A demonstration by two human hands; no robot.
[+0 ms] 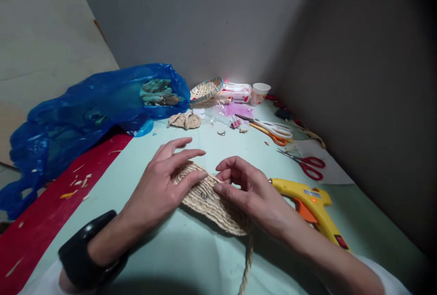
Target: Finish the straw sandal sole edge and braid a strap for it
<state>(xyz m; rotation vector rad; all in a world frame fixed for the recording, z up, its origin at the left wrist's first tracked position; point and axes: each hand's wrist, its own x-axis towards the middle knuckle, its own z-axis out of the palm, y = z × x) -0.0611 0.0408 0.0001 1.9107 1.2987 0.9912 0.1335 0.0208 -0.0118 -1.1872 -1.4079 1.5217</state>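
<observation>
A flat, oval coiled-rope piece (218, 206), straw coloured with a small dark spot on it, is tilted up in front of me between both hands. My left hand (164, 181) grips its left end, the thumb lying across the face and the fingers behind or over the top edge. At the upper edge, my right hand (247, 185) pinches the top strand between thumb and fingers. A loose tail of braided rope (248, 263) hangs from the lower right end toward me. Just beyond the right forearm lies a yellow glue gun (309, 199) with an orange trigger and a lit switch.
Red-handled scissors (309, 165), white-handled scissors (273, 127) and orange-handled scissors (273, 135) lie at right. Further back are a paper cup (260, 93), a woven basket (207, 90) and a small coiled-rope piece (185, 121). A blue plastic bag (85, 99) fills the left.
</observation>
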